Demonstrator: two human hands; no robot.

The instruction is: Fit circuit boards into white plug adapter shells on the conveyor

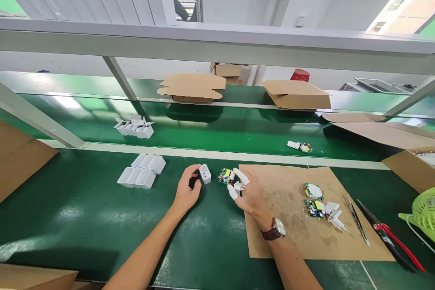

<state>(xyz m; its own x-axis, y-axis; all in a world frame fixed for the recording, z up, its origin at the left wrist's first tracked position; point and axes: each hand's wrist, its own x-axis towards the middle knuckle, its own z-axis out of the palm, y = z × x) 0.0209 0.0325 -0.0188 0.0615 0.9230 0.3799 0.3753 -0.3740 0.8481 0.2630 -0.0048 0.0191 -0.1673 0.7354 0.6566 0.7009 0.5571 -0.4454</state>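
My left hand (186, 189) is curled round a small white charger shell (205, 173), thumb and fingers on its sides, on the green bench mat. My right hand (245, 191), with white finger cots and a wristwatch on the wrist, pinches a small circuit board (225, 175) with coloured parts and a white plug piece. The two hands sit close together, the board just right of the shell.
Several empty white shells (141, 171) lie left of my hands, more (134, 127) on the belt behind. A brown cardboard sheet (302, 231) carries more boards (317, 204), tweezers (356, 219) and red-handled pliers (390, 235). Cardboard boxes (297, 94) and a green fan (424, 213) stand around.
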